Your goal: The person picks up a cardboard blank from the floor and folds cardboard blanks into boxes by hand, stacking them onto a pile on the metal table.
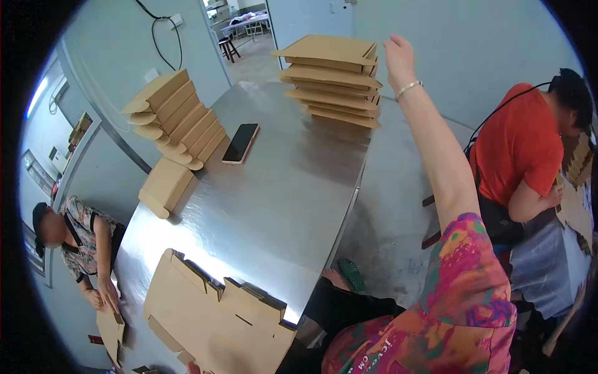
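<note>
My right arm stretches far forward past the table's right edge. My right hand (400,59), with a bracelet at the wrist, is beside a stack of folded brown cardboard boxes (330,47), a small gap apart from it. Its fingers are curled in and I see nothing in them. Only a bit of my left hand (194,369) shows at the lower edge, by a flat, unfolded cardboard box blank (212,311); its fingers are mostly out of view. The blank lies on the near part of the metal table (268,193), with slots and cut flaps along its far edge.
A leaning row of folded boxes (187,118) stands at the far left, with a single box (167,186) before it. A phone (241,144) lies beside them. One person (93,243) handles cardboard at the left; another in red (520,143) works at the right.
</note>
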Action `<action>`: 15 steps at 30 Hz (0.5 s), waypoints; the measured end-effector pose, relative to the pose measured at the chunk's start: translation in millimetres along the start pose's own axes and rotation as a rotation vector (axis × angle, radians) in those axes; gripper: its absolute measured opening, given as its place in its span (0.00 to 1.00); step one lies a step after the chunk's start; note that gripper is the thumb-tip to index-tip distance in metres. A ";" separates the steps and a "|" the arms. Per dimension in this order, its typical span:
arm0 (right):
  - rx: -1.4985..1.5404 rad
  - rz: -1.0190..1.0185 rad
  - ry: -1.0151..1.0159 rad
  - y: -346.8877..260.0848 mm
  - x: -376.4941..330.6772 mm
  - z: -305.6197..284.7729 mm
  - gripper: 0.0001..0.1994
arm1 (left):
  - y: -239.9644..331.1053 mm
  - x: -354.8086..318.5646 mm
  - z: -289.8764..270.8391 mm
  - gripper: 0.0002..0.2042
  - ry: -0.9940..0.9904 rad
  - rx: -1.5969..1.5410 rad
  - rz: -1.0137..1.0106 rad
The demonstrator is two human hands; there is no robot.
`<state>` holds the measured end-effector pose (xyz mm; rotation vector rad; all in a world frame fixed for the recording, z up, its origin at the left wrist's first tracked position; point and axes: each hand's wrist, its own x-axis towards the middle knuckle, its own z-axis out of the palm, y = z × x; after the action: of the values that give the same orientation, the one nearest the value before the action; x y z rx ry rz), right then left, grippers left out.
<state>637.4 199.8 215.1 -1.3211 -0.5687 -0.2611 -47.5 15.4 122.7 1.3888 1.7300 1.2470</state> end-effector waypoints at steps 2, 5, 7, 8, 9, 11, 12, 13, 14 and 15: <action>0.051 -0.131 -0.029 -1.1 -36.6 3.6 0.20 | -1.5 -5.5 -1.6 0.22 -0.065 0.292 0.115; 0.173 -0.247 -0.263 -19.3 -112.2 6.7 0.17 | -60.6 -10.1 -18.0 0.28 -0.296 0.561 0.322; 0.172 -0.252 -0.457 -46.3 -179.6 4.8 0.14 | -52.9 -20.6 -8.4 0.31 -0.394 0.555 0.120; 0.125 -0.210 -0.608 -47.1 -207.9 0.1 0.14 | -49.9 -16.5 3.3 0.33 -0.409 0.631 0.188; 0.071 -0.177 -0.755 -48.6 -229.2 -4.8 0.13 | -44.4 -14.9 12.4 0.33 -0.422 0.725 0.260; 0.024 -0.367 -1.022 -39.7 -274.4 1.4 0.14 | -36.6 -12.8 20.8 0.31 -0.392 0.723 0.270; 0.011 -0.417 -1.172 -43.8 -299.7 5.3 0.14 | -42.6 -11.4 22.3 0.31 -0.382 0.710 0.307; 0.036 -0.349 -1.292 -45.6 -328.0 7.8 0.14 | -43.9 -12.3 21.8 0.32 -0.370 0.721 0.303; 0.049 -0.282 -1.401 -50.8 -352.0 8.6 0.15 | -41.8 -13.1 21.6 0.32 -0.362 0.726 0.284; -0.012 -0.266 -1.510 -63.4 -368.7 11.3 0.16 | -38.2 -14.5 21.1 0.33 -0.351 0.735 0.292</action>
<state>295.1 145.2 74.1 -1.2712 -1.9973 0.6115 -40.5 7.3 78.0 2.1846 1.8435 0.4269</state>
